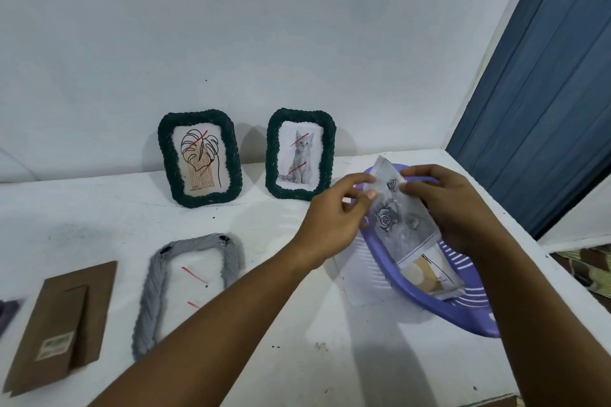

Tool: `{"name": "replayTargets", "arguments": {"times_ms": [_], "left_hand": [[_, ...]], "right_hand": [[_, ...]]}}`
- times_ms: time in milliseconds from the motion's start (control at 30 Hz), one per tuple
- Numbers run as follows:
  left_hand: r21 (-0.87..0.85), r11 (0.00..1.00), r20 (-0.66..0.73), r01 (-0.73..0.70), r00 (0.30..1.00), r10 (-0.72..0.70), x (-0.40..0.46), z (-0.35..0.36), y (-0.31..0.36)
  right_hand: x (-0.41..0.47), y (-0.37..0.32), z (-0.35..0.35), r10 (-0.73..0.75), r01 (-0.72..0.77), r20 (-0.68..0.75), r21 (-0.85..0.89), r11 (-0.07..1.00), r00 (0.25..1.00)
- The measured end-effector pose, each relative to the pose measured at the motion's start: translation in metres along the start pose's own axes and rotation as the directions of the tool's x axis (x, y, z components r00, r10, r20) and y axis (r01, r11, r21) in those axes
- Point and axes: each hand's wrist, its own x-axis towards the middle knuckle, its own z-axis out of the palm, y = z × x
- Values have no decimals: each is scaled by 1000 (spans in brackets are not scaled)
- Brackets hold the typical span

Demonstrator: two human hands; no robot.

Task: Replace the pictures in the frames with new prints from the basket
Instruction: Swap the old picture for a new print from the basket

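Over the purple basket [439, 306] at the right, both hands hold a grey print of roses [398, 220]. My left hand [337, 211] pinches its left edge and my right hand [453, 205] pinches its right edge. Another print with beige shapes [429, 274] lies in the basket beneath it. A grey woven frame [148, 307] lies face down and open on the table, glass marked with red strokes. Its brown backing board [56, 324] with a stand lies at the left. Two dark green frames stand against the wall, one with a leaf drawing [200, 158], one with a kitten picture [300, 154].
The white table [297, 340] ends at a front edge bottom right and a right edge beside the basket. A blue curtain [545, 92] hangs at the right. A dark object [8, 311] shows at the far left edge. The white wall rises behind the frames.
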Motion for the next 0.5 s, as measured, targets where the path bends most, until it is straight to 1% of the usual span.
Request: {"name": "replayTargets", "arguments": {"times_ms": [67,100,200,333,367,467,500], "left_hand": [[-197,977,53,85,996,-76,-5,-2,10],[-240,966,51,99,995,-89,-7,-5,12],[-238,969,-14,64,998,-69,-12,-20,11],[-298,954,-127,21,990,-62,-20,-47,7],[-304,953,-165,12,984,-66,-23,-56,7],[-289,957,-241,30,965,-103,-32,-85,5],[-297,954,-251,39,961,-117,-36,-97,3]], "right_hand": [[-11,-6,14,-39,39,40,14,999,998],[-15,-7,22,-50,48,63,31,998,997],[-23,-8,45,-54,39,110,128,991,992],[-30,-8,69,-110,80,125,224,971,986],[-31,-8,75,-128,103,118,199,975,985],[-30,-7,91,-233,239,71,-93,966,970],[-30,-8,97,-245,253,76,-135,958,967]]}}
